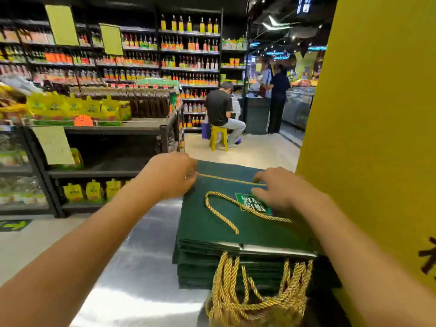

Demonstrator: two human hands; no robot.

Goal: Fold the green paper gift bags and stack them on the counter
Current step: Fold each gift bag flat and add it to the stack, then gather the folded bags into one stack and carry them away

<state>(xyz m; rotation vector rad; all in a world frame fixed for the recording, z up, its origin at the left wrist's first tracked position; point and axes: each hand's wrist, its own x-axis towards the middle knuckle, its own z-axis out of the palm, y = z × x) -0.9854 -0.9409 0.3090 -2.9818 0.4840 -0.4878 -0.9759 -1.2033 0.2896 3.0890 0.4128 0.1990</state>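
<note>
A flattened dark green paper gift bag [238, 225] with a thin gold line and a gold rope handle [226, 211] lies on top of a stack of folded green bags [212, 267] on the steel counter [132, 267]. My left hand [172, 175] holds the top bag's far left edge, fingers curled over it. On the bag's far right part my right hand [280, 192] presses down with spread fingers, beside the white-and-green label [250, 204]. Many gold rope handles [254, 296] hang from the stack's near edge.
A yellow pillar [377, 138] rises close on the right of the stack. Store shelves [106, 128] with bottles and yellow pouches stand to the left and behind. One person sits on a yellow stool [219, 138] in the aisle; others stand further back.
</note>
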